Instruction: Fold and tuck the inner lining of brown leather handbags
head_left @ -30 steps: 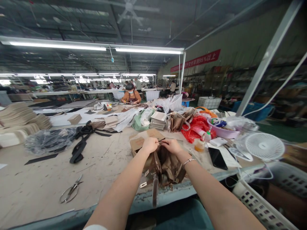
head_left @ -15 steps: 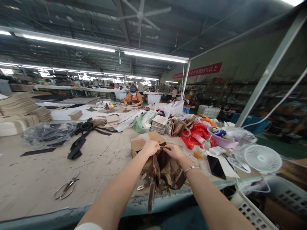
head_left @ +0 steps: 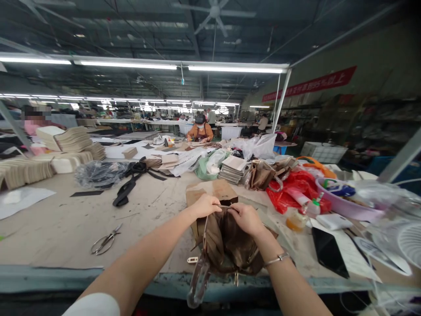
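A brown bag (head_left: 230, 239) with a shiny lining sits at the table's front edge, its mouth facing me. My left hand (head_left: 206, 207) pinches the bag's far rim from the left. On the same rim, a short gap to the right, my right hand (head_left: 247, 218) is closed with thumb and fingers. A plastic-wrapped handle (head_left: 199, 281) hangs from the bag over the edge. Beside it lies a small pale metal piece (head_left: 192, 260). Behind my hands stands a cardboard box (head_left: 210, 191), partly hidden by the bag.
Scissors (head_left: 105, 240) lie to the left, near black straps (head_left: 126, 188). A phone (head_left: 329, 251), a bottle of amber liquid (head_left: 296, 220) and a purple basin (head_left: 351, 210) are on the right. Stacked grey pieces (head_left: 233, 169) stand behind the box. A co-worker (head_left: 200, 130) sits across the table.
My view has turned left, so the scene sits further right. The bag's mouth is spread wider and its lining shows more. Both hands keep hold of the rim.
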The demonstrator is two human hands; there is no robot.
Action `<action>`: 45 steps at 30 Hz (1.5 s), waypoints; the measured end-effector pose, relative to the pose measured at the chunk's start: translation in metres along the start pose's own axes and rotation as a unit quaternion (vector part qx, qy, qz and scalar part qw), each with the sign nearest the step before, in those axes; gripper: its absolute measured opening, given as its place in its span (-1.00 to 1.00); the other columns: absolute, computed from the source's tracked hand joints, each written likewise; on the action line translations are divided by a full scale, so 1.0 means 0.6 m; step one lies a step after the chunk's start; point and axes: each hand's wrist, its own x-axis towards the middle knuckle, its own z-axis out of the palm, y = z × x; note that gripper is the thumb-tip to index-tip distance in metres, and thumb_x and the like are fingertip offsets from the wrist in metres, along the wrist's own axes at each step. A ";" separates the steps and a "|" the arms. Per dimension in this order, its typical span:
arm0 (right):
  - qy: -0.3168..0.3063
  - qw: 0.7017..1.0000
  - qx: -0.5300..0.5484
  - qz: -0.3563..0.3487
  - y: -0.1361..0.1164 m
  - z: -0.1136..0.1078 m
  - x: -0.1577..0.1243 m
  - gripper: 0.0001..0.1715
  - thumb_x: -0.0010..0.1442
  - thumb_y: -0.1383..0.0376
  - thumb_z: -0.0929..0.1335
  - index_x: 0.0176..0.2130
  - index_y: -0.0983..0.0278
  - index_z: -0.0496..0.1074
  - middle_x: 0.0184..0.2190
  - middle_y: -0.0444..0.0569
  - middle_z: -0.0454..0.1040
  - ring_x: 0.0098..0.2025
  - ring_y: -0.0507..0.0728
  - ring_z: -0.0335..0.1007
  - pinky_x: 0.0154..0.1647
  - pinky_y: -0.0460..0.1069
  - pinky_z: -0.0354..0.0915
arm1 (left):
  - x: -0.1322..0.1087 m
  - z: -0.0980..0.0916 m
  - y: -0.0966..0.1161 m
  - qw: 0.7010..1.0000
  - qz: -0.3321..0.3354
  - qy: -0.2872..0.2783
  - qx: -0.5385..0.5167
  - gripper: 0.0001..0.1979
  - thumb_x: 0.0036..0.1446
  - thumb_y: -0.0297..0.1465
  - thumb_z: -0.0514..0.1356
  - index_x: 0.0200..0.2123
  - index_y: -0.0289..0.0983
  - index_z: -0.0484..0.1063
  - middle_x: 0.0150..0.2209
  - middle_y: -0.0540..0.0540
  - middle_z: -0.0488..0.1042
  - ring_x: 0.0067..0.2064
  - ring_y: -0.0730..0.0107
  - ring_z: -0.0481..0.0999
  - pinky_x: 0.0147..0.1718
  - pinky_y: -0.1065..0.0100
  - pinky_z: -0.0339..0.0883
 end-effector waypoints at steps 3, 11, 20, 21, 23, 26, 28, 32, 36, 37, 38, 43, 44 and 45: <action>0.006 1.000 -0.007 -0.004 -0.002 0.001 -0.008 -0.75 0.26 0.25 0.22 -0.26 0.18 0.47 -0.32 -0.07 0.52 -0.27 0.08 0.40 -0.29 -0.08 0.18 | -0.004 -0.008 0.004 1.000 -0.009 -0.020 -0.004 -0.79 -0.06 -0.31 0.21 -0.39 -0.32 0.55 -0.58 0.07 0.40 -0.50 0.50 0.30 -0.51 0.49 0.10; 0.013 1.000 -0.016 0.009 0.013 0.006 -0.006 -0.72 0.27 0.23 0.20 -0.30 0.18 0.46 -0.34 -0.05 0.51 -0.28 0.09 0.41 -0.35 -0.08 0.17 | 0.007 -0.026 0.062 0.987 0.028 -0.129 0.095 -0.74 -0.07 -0.26 0.26 -0.29 -0.27 0.53 -0.47 0.05 0.48 -0.43 0.45 0.38 -0.48 0.50 0.13; 0.012 0.998 0.068 0.013 0.032 0.002 -0.006 -0.75 0.20 0.26 0.25 -0.20 0.19 0.48 -0.26 -0.02 0.54 -0.21 0.13 0.43 -0.22 -0.07 0.23 | 0.027 0.009 0.062 0.981 0.037 -0.041 0.186 -0.79 0.10 -0.36 0.09 -0.41 -0.25 0.52 -0.48 0.01 0.51 -0.42 0.42 0.41 -0.41 0.47 0.18; 0.017 0.996 0.090 0.006 0.033 0.000 -0.008 -0.73 0.18 0.27 0.26 -0.14 0.19 0.48 -0.22 -0.02 0.54 -0.18 0.13 0.43 -0.18 -0.07 0.24 | 0.026 0.009 0.060 0.982 0.036 -0.037 0.182 -0.79 0.11 -0.36 0.09 -0.39 -0.25 0.53 -0.45 0.01 0.52 -0.40 0.41 0.42 -0.39 0.47 0.19; 0.027 0.991 0.128 0.003 0.033 -0.003 -0.011 -0.67 0.15 0.26 0.28 -0.08 0.18 0.46 -0.15 -0.04 0.53 -0.14 0.13 0.43 -0.14 -0.07 0.25 | 0.024 0.008 0.058 0.983 0.033 -0.029 0.180 -0.79 0.11 -0.36 0.09 -0.35 -0.25 0.53 -0.41 -0.01 0.54 -0.38 0.40 0.44 -0.37 0.46 0.21; 0.040 0.989 0.139 0.024 0.031 -0.005 -0.011 -0.69 0.19 0.23 0.25 -0.12 0.13 0.49 -0.15 -0.10 0.53 -0.15 0.11 0.43 -0.16 -0.07 0.26 | 0.020 0.008 0.060 0.982 0.035 -0.030 0.183 -0.78 0.11 -0.36 0.09 -0.35 -0.25 0.53 -0.40 -0.02 0.55 -0.37 0.39 0.44 -0.37 0.45 0.21; 0.045 0.990 0.127 0.035 0.026 -0.004 -0.009 -0.71 0.21 0.23 0.24 -0.17 0.11 0.51 -0.19 -0.12 0.55 -0.17 0.09 0.44 -0.20 -0.08 0.25 | 0.018 0.008 0.061 0.982 0.040 -0.036 0.180 -0.78 0.12 -0.36 0.08 -0.36 -0.25 0.54 -0.40 -0.02 0.55 -0.38 0.39 0.44 -0.37 0.46 0.21; 0.043 0.993 0.105 0.043 0.017 -0.003 -0.005 -0.71 0.22 0.22 0.23 -0.28 0.10 0.54 -0.28 -0.13 0.56 -0.21 0.08 0.43 -0.24 -0.08 0.23 | 0.013 0.005 0.059 0.985 0.038 -0.054 0.159 -0.74 0.15 -0.33 0.06 -0.33 -0.24 0.55 -0.40 -0.01 0.55 -0.36 0.40 0.44 -0.35 0.47 0.21; 0.053 0.992 0.100 0.055 0.012 0.001 -0.002 -0.73 0.20 0.22 0.24 -0.29 0.11 0.54 -0.30 -0.11 0.57 -0.23 0.09 0.43 -0.14 -0.05 0.22 | 0.012 0.003 0.052 0.986 0.035 -0.074 0.142 -0.73 0.16 -0.30 0.06 -0.28 -0.25 0.55 -0.43 0.02 0.53 -0.37 0.41 0.43 -0.36 0.48 0.21; 0.057 0.992 0.100 0.058 0.012 0.003 -0.002 -0.74 0.19 0.23 0.25 -0.30 0.11 0.54 -0.32 -0.11 0.57 -0.24 0.09 0.43 -0.09 -0.04 0.21 | 0.013 0.002 0.050 0.986 0.037 -0.077 0.140 -0.73 0.15 -0.30 0.07 -0.28 -0.25 0.55 -0.43 0.03 0.53 -0.37 0.41 0.42 -0.36 0.48 0.21; 0.061 0.991 0.102 0.061 0.011 0.005 -0.002 -0.75 0.18 0.24 0.26 -0.31 0.11 0.54 -0.33 -0.11 0.57 -0.25 0.09 0.43 -0.04 -0.03 0.19 | 0.013 0.002 0.049 0.986 0.040 -0.079 0.138 -0.73 0.15 -0.31 0.07 -0.28 -0.25 0.56 -0.44 0.03 0.53 -0.37 0.42 0.42 -0.37 0.49 0.20; 0.067 0.986 0.128 0.085 0.015 0.010 0.001 -0.80 0.10 0.27 0.29 -0.34 0.08 0.53 -0.34 -0.17 0.56 -0.26 0.09 0.43 0.12 0.05 0.08 | 0.011 -0.001 0.050 0.988 0.063 -0.102 0.097 -0.77 0.12 -0.33 0.11 -0.25 -0.24 0.55 -0.39 0.08 0.53 -0.33 0.43 0.44 -0.35 0.51 0.19; 0.064 0.985 0.134 0.090 0.016 0.009 0.001 -0.80 0.09 0.27 0.30 -0.34 0.08 0.53 -0.34 -0.17 0.56 -0.25 0.09 0.42 0.14 0.06 0.07 | 0.011 -0.001 0.052 0.988 0.064 -0.107 0.094 -0.77 0.11 -0.32 0.12 -0.25 -0.24 0.54 -0.38 0.09 0.53 -0.33 0.43 0.44 -0.36 0.51 0.19; 0.060 0.984 0.138 0.094 0.017 0.009 0.002 -0.80 0.08 0.27 0.30 -0.34 0.09 0.53 -0.33 -0.17 0.56 -0.24 0.09 0.42 0.15 0.06 0.06 | 0.012 -0.001 0.054 0.988 0.061 -0.108 0.096 -0.77 0.10 -0.31 0.13 -0.26 -0.24 0.54 -0.39 0.09 0.53 -0.33 0.43 0.44 -0.36 0.51 0.19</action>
